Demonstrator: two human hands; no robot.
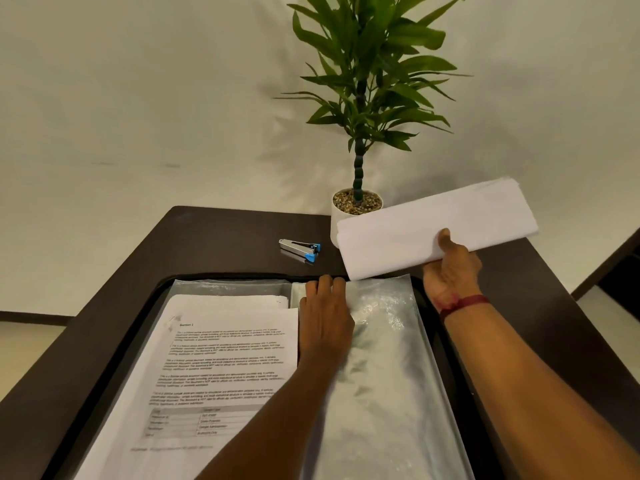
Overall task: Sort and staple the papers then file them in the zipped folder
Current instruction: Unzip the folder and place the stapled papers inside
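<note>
Fingers [445,239] of right hand [450,268] pinch the white paper stack [436,226] at its lower edge, mid-right of frame, above the open zipped folder [162,289]. Left hand [325,317] rests on the folder's clear sleeve [384,341], fingertips bent at its top edge; pinching or pressing, cannot tell. Stack looks light and floppy and probably fans easily; best held mid-edge, thumb on top. Stapler [300,249] lies upper centre on the table [214,237].
</note>
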